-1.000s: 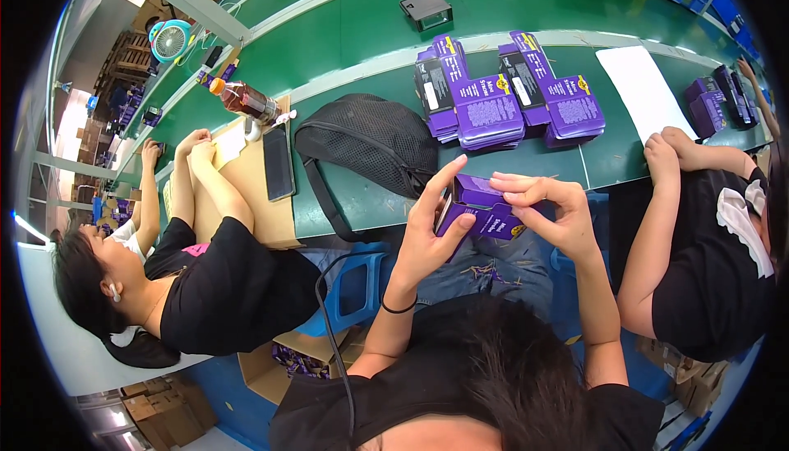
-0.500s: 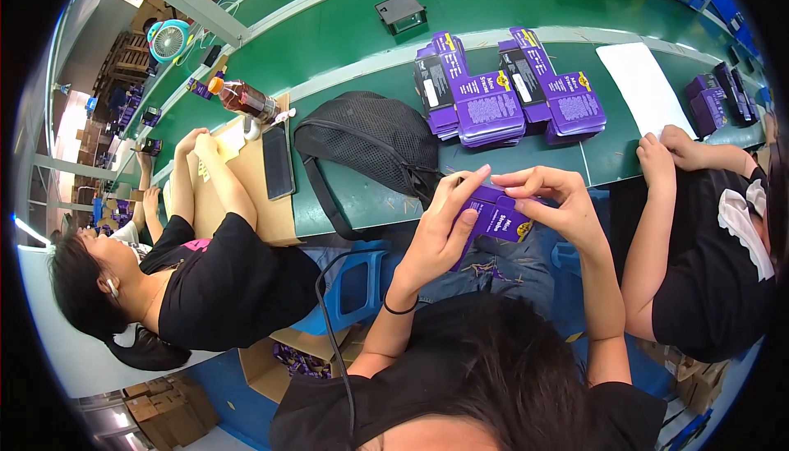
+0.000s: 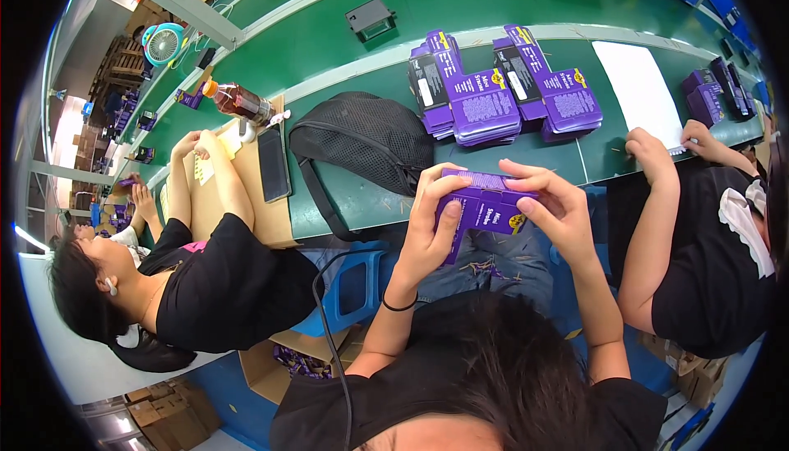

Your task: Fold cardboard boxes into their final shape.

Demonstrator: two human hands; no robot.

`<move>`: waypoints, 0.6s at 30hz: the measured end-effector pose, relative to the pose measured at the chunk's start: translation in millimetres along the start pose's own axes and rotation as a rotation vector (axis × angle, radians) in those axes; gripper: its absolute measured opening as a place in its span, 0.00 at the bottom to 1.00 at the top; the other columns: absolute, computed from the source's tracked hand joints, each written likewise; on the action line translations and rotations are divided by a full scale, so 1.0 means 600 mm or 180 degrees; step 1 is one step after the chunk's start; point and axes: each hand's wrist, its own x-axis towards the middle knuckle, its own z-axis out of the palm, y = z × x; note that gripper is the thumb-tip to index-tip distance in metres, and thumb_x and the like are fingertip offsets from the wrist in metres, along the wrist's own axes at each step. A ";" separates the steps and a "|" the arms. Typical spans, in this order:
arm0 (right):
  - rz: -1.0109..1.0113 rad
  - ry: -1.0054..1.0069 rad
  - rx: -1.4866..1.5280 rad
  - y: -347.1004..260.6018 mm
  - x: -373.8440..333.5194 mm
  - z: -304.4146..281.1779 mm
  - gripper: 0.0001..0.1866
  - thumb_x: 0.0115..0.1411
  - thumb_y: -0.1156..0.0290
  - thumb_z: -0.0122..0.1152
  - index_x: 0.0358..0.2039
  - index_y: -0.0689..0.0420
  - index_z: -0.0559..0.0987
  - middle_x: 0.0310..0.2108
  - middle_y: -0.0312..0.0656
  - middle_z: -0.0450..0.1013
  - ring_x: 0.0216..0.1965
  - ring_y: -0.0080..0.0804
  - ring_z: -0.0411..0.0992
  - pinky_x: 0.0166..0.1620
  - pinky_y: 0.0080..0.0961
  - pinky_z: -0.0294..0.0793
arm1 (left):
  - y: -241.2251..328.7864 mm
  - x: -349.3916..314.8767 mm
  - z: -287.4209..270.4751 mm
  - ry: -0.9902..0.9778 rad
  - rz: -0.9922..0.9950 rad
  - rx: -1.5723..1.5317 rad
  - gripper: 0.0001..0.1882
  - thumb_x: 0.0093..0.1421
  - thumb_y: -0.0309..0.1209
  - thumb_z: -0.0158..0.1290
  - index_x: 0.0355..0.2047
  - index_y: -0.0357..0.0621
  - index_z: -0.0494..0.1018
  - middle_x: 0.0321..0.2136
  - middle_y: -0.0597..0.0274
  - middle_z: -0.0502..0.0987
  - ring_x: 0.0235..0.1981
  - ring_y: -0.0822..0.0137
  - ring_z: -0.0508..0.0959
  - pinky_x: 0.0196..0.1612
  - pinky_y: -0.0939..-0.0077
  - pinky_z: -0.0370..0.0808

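Observation:
Above my lap, in front of the table edge, a small purple folding carton (image 3: 491,209) is held between my two hands. My left hand (image 3: 429,221) is closed around its left side, with the thumb on the near face. At the right end, the fingers and thumb of my right hand (image 3: 555,209) pinch the carton's edge. A printed panel shows along its top, and a lower part hangs down by my left thumb. Past my hands lie two stacks of flat purple cartons, a left stack (image 3: 483,110) and a right stack (image 3: 570,110).
A black mesh bag (image 3: 366,140) lies left of the stacks, beside a phone (image 3: 274,162) and a drink bottle (image 3: 238,101). Co-workers sit on both sides. White paper (image 3: 634,85) and purple boxes (image 3: 703,96) are at right. A black device (image 3: 371,20) stands on the green surface beyond.
The carton has spread wider in my hands, and a printed panel now shows on top. My right hand has moved slightly down. The black device beyond has shifted left. The right co-worker's hands have separated.

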 end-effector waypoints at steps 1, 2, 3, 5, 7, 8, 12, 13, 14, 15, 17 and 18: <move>-0.0271 0.0039 -0.0480 0.002 -0.003 0.001 0.11 0.49 0.77 0.63 0.36 0.59 0.81 0.50 0.48 0.71 0.52 0.39 0.70 0.54 0.30 0.69 | 0.000 -0.001 0.003 0.0104 -0.0038 -0.0144 0.11 0.63 0.28 0.44 0.45 0.44 0.68 0.48 0.51 0.63 0.44 0.59 0.67 0.46 0.70 0.66; -0.0542 0.0077 -0.0959 0.004 -0.004 0.002 0.12 0.49 0.76 0.63 0.37 0.59 0.81 0.51 0.48 0.71 0.53 0.40 0.69 0.55 0.31 0.68 | 0.000 -0.001 0.004 0.0209 -0.0077 -0.0288 0.10 0.63 0.28 0.44 0.44 0.44 0.68 0.48 0.51 0.63 0.44 0.59 0.67 0.46 0.70 0.66; -0.0537 0.0085 -0.0966 0.007 -0.006 0.000 0.12 0.49 0.76 0.63 0.37 0.59 0.81 0.51 0.48 0.71 0.53 0.40 0.69 0.55 0.31 0.68 | -0.001 -0.001 0.003 0.0202 -0.0079 -0.0297 0.10 0.63 0.28 0.44 0.44 0.44 0.68 0.48 0.51 0.63 0.44 0.59 0.67 0.46 0.70 0.66; -0.0730 -0.0071 -0.1307 0.016 -0.010 -0.005 0.13 0.48 0.75 0.64 0.37 0.58 0.81 0.51 0.48 0.71 0.52 0.40 0.69 0.55 0.33 0.68 | -0.010 -0.003 -0.007 0.0087 -0.0080 -0.0348 0.10 0.62 0.28 0.45 0.44 0.44 0.68 0.48 0.51 0.63 0.44 0.59 0.67 0.46 0.70 0.66; -0.0921 -0.0236 -0.1647 0.020 -0.014 -0.008 0.15 0.47 0.74 0.65 0.38 0.57 0.81 0.51 0.48 0.71 0.52 0.41 0.69 0.56 0.35 0.67 | -0.016 -0.004 -0.013 -0.0022 -0.0081 -0.0399 0.10 0.61 0.28 0.46 0.44 0.45 0.68 0.49 0.51 0.63 0.44 0.60 0.67 0.46 0.70 0.66; -0.0926 -0.0245 -0.1644 0.019 -0.012 -0.007 0.15 0.47 0.74 0.65 0.38 0.57 0.81 0.51 0.48 0.71 0.52 0.41 0.69 0.56 0.35 0.67 | -0.015 -0.004 -0.013 -0.0013 -0.0078 -0.0395 0.10 0.61 0.28 0.46 0.44 0.45 0.68 0.49 0.51 0.63 0.44 0.60 0.67 0.46 0.70 0.66; -0.1667 0.0390 -0.2750 0.009 -0.005 0.003 0.16 0.45 0.73 0.67 0.38 0.54 0.81 0.47 0.42 0.74 0.49 0.36 0.70 0.58 0.39 0.63 | -0.008 -0.004 -0.011 0.0174 -0.0034 0.0369 0.12 0.60 0.28 0.50 0.44 0.46 0.67 0.49 0.50 0.63 0.43 0.59 0.68 0.44 0.70 0.67; -0.1671 0.0393 -0.2757 0.007 -0.003 0.007 0.16 0.45 0.73 0.67 0.38 0.54 0.81 0.47 0.42 0.74 0.49 0.36 0.70 0.58 0.39 0.63 | -0.005 -0.002 -0.009 0.0171 -0.0027 0.0364 0.12 0.60 0.28 0.50 0.44 0.46 0.67 0.49 0.50 0.63 0.43 0.59 0.68 0.44 0.70 0.67; -0.1670 0.0414 -0.2851 0.005 0.000 0.015 0.16 0.45 0.73 0.67 0.38 0.53 0.81 0.45 0.40 0.74 0.48 0.35 0.70 0.59 0.40 0.61 | 0.001 0.000 -0.007 0.0233 0.0074 0.0513 0.12 0.59 0.28 0.50 0.44 0.46 0.67 0.49 0.49 0.63 0.43 0.58 0.68 0.44 0.70 0.67; -0.1669 0.0435 -0.2944 0.003 0.003 0.024 0.16 0.44 0.72 0.68 0.37 0.52 0.81 0.43 0.38 0.75 0.47 0.34 0.70 0.60 0.41 0.59 | 0.007 0.002 -0.006 0.0296 0.0174 0.0663 0.12 0.59 0.28 0.51 0.44 0.46 0.67 0.49 0.49 0.63 0.43 0.58 0.68 0.44 0.70 0.68; -0.1665 0.0476 -0.3126 -0.001 0.007 0.036 0.16 0.44 0.72 0.68 0.36 0.51 0.82 0.40 0.34 0.76 0.44 0.31 0.71 0.62 0.44 0.56 | 0.015 0.005 -0.003 0.0423 0.0374 0.0967 0.13 0.58 0.28 0.52 0.44 0.47 0.68 0.49 0.48 0.63 0.42 0.57 0.68 0.43 0.69 0.68; -0.1666 0.0470 -0.3122 -0.003 0.008 0.038 0.16 0.44 0.72 0.68 0.36 0.51 0.82 0.40 0.34 0.76 0.44 0.31 0.71 0.62 0.44 0.56 | 0.017 0.004 -0.004 0.0429 0.0371 0.0970 0.13 0.58 0.28 0.52 0.44 0.47 0.68 0.49 0.48 0.63 0.42 0.57 0.68 0.43 0.69 0.68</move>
